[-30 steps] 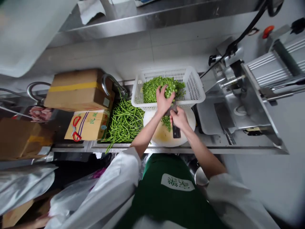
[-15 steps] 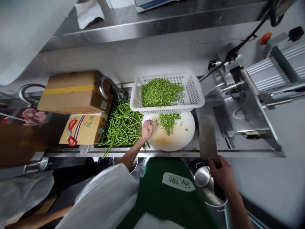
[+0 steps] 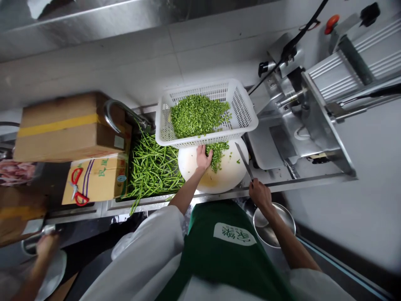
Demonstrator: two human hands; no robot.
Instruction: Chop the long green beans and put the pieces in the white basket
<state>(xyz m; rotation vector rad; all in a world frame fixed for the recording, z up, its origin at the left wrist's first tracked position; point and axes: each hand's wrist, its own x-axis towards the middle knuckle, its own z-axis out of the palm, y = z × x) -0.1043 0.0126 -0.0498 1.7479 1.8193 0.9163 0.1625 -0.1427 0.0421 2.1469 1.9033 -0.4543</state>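
My left hand (image 3: 203, 157) rests at the left side of a pile of chopped green beans (image 3: 216, 155) on the round white cutting board (image 3: 213, 182). Its fingers are stretched out and touch the pile. My right hand (image 3: 260, 193) is wrapped round the handle of a cleaver (image 3: 244, 161), whose blade stands edge-on over the board's right side. Behind the board, a white perforated basket (image 3: 247, 121) holds a heap of chopped beans (image 3: 199, 115). Whole long green beans (image 3: 155, 165) lie to the left of the board.
Cardboard boxes (image 3: 59, 125) and red-handled scissors (image 3: 77, 188) are on the left, beside a curved faucet (image 3: 111, 115). A metal slicing machine (image 3: 326, 121) stands at the right. A steel pot (image 3: 275, 221) sits below the counter. Another person's hand (image 3: 46, 244) shows at lower left.
My left hand has moved from the board's left edge to the pile, its fingers opening out. The cleaver has swung from beside the board to over its right side, turned edge-on. The view has shifted.
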